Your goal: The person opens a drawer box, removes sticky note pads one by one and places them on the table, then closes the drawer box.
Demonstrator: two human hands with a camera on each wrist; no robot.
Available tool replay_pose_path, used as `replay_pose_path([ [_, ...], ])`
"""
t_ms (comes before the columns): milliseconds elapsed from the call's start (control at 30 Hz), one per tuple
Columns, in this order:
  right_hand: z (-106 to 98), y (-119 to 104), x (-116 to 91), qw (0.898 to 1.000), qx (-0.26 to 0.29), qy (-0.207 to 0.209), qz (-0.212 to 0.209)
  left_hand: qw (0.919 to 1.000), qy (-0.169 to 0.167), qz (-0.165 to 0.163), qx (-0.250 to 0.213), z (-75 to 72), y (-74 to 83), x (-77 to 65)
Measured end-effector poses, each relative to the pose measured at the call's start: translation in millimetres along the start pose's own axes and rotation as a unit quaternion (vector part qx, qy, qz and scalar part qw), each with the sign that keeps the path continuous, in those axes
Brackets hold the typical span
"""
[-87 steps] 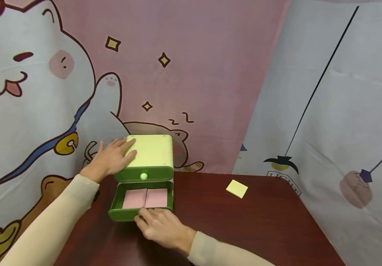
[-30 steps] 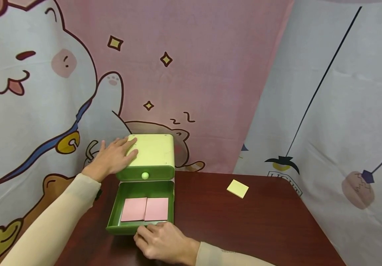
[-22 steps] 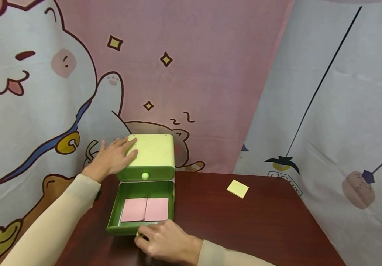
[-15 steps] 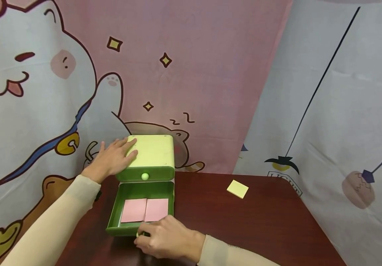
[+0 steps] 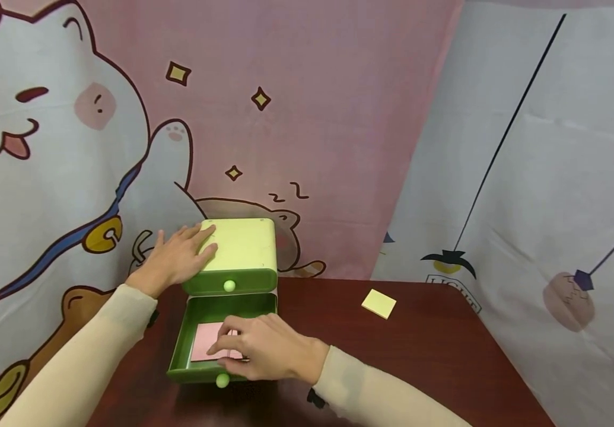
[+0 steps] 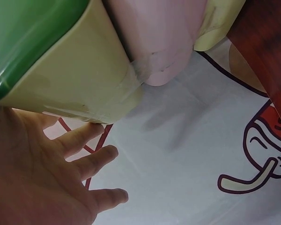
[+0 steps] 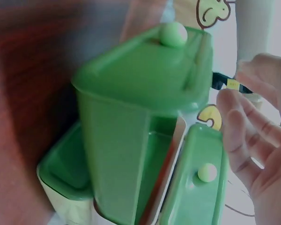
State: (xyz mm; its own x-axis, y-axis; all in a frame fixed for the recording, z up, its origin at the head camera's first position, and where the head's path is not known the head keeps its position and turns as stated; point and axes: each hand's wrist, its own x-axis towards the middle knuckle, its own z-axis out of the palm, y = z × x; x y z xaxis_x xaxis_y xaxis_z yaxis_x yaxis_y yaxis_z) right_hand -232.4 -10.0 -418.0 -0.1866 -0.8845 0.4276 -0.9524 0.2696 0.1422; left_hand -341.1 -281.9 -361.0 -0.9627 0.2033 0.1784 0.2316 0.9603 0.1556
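My left hand [image 5: 170, 261] lies with spread fingers on the pale yellow top of a small drawer cabinet [image 5: 245, 243]. In the left wrist view, the fingers reach past the edge of its yellow casing [image 6: 79, 79]. Below the closed green top drawer [image 5: 258, 280], a green drawer [image 5: 191, 375] stands pulled out, its round knob [image 5: 223, 380] uncovered. Two pink sticky note pads [image 5: 205, 341] lie inside, the right one mostly hidden by my right hand [image 5: 274, 349]. That hand hovers over the drawer with loosely bent fingers, holding nothing; the right wrist view shows it beside the drawer front [image 7: 145, 70].
A yellow sticky note pad [image 5: 379, 303] lies on the dark red-brown table [image 5: 419, 356], right of the cabinet. A printed cloth [image 5: 339, 148] hangs close behind. Another green drawer [image 7: 65, 164] shows below the pulled-out one in the right wrist view.
The drawer with the pink pads came further out toward me. My right hand then let go of its knob and rose over the drawer. My left hand stayed on the cabinet top.
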Motion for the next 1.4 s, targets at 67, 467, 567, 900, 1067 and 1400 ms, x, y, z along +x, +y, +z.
replay_pose_path([
  [67,-2,5,5,0.999,0.009,-0.026,0.016,1.0,0.0,0.001,0.0,-0.3,0.5,0.5],
  [467,-6,32,31,0.984,0.013,-0.173,0.049,0.9999,-0.007,0.005,0.008,-1.9,3.3,2.8],
  [567,-3,35,37,0.978,0.018,-0.203,0.053,1.0,-0.008,0.003,0.005,-1.4,2.1,1.5],
  [900,10,39,53,0.959,0.027,-0.277,0.051,0.9999,-0.008,0.005,0.006,1.2,1.8,-0.5],
  [1067,15,44,64,0.948,0.038,-0.314,0.045,0.9999,-0.008,0.006,0.01,0.6,1.8,0.5],
  [1400,29,44,79,0.929,0.052,-0.364,0.034,0.9999,-0.008,0.004,0.008,-0.4,1.1,0.2],
])
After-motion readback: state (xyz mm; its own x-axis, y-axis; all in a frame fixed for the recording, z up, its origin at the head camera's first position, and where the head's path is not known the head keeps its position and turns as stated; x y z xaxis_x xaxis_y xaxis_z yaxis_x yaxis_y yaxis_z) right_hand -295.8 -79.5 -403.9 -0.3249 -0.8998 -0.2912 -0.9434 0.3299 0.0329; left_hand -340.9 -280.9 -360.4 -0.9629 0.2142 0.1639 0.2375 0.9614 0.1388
